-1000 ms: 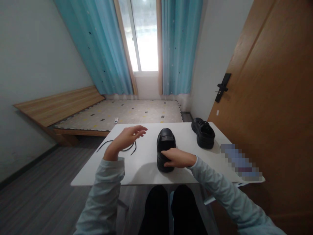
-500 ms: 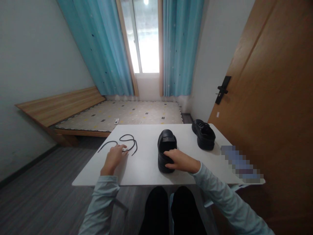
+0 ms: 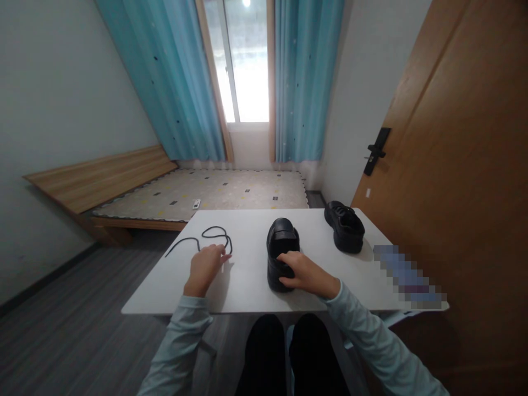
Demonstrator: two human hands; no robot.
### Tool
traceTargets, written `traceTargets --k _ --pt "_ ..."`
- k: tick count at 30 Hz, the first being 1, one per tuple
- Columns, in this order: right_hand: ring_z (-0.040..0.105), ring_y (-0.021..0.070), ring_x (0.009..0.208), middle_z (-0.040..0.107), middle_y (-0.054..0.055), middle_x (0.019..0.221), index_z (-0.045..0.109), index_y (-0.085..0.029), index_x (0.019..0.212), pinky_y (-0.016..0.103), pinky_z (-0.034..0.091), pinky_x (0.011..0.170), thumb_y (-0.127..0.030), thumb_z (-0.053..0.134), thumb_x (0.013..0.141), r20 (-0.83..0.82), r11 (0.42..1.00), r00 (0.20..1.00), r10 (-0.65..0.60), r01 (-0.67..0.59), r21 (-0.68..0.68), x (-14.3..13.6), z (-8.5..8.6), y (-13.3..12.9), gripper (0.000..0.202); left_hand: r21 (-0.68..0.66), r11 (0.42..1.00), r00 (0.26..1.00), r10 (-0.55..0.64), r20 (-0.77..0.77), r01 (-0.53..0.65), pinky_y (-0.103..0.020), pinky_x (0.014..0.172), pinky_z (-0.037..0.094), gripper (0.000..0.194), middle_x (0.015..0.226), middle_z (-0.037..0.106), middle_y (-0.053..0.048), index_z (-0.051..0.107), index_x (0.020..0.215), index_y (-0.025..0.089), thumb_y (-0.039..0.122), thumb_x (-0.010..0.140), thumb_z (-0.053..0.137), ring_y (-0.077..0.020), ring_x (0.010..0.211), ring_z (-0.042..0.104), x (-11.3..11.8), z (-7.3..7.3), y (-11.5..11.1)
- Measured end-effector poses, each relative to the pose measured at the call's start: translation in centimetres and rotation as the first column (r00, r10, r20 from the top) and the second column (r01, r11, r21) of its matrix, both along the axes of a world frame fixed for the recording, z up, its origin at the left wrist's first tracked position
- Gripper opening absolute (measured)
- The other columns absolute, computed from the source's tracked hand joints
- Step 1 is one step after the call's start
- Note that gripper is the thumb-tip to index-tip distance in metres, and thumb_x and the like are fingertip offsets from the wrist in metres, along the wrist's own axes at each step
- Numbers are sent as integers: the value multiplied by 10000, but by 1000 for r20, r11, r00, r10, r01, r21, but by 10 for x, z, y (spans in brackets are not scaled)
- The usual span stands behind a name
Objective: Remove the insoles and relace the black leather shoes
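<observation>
A black shoe (image 3: 282, 231) with no lace visible in it stands on the white table, its toe pointing away from me. My right hand (image 3: 303, 270) grips its heel end from the right, fingers in the opening and thumb low at the back. To the left lies a thin black shoelace (image 3: 214, 227) in loose curves. My left hand (image 3: 207, 265) is over its near part, fingertips pinched together at the lace's end; the hand covers part of the lace. A second black shoe (image 3: 345, 226), laced, stands at the far right of the table.
The white table (image 3: 247, 286) ends just before my knees. A blurred bluish item (image 3: 406, 272) lies along its right edge. Beyond the table is a bed (image 3: 231, 187) with a small white device (image 3: 197, 204) on it. A wooden door (image 3: 445, 165) stands to the right.
My left hand has moved right along the table to the lace's near end, its fingers drawing together. My right hand and the shoe it holds have hardly moved.
</observation>
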State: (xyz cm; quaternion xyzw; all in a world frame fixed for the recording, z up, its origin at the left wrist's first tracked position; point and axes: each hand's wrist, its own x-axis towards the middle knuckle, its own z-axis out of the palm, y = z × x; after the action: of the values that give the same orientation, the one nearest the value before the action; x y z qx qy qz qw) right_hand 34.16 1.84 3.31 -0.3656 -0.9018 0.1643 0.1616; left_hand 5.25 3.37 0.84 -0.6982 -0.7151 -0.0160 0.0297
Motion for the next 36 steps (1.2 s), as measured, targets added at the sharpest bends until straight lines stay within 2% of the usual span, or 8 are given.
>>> traceTargets --k 9,13,17,19,22,28,32,36 --pt "573 229 939 630 131 997 581 -97 1083 357 463 855 -188 664 742 -65 999 998 5 -3 32 1 -1 -4 363 -39 999 1000 22 -14 -23 -304 694 466 227 963 675 -139 589 976 152 245 897 396 -254 907 644 16 4 3" --pt "580 224 952 633 127 1014 576 -103 1078 354 467 856 -194 670 750 -111 1000 994 14 -13 14 3 -1 -2 353 161 987 993 -1 122 -18 -302 700 473 203 859 703 -102 596 968 153 235 885 431 -232 810 668 12 22 -5" --pt "598 214 936 643 110 1015 573 -136 1060 346 470 838 -265 663 784 -175 1000 984 18 -22 -20 6 2 -1 318 455 882 900 -95 426 -122 -279 735 500 170 831 721 -39 670 880 180 290 818 555 -184 744 679 5 46 -18" --pt "611 197 908 653 86 991 569 -155 1059 328 470 817 -282 643 805 -223 999 975 15 -26 -44 7 7 -1 293 538 807 757 -188 626 -244 -256 685 523 194 836 723 -22 699 867 191 339 774 616 -161 704 677 2 57 -26" --pt "627 165 835 669 51 914 573 -169 1042 289 468 770 -252 607 829 -303 998 953 -15 -5 -64 9 15 2 231 537 726 406 -376 833 -430 -225 616 539 261 819 715 -21 711 870 174 345 673 728 -134 670 659 2 67 -34" --pt "624 154 778 676 45 834 610 -161 926 273 450 755 -164 536 842 -369 971 908 -199 234 52 8 30 19 112 459 667 -202 -670 714 -587 -183 594 535 246 742 676 21 651 742 201 349 616 801 -85 647 624 1 77 -35" --pt "636 166 802 690 66 857 609 -153 947 264 436 770 -130 491 847 -316 918 883 -346 389 82 -2 35 32 156 386 780 -413 -600 685 -493 -273 753 569 229 936 703 9 593 726 213 399 720 726 -143 875 662 7 82 -29" --pt "646 175 770 699 71 839 572 -159 1066 253 424 735 -176 459 876 -148 891 887 -437 450 61 -15 38 46 222 290 823 -455 -524 719 -489 -272 738 573 208 860 700 -1 589 778 201 384 766 687 -147 828 676 23 84 -17"
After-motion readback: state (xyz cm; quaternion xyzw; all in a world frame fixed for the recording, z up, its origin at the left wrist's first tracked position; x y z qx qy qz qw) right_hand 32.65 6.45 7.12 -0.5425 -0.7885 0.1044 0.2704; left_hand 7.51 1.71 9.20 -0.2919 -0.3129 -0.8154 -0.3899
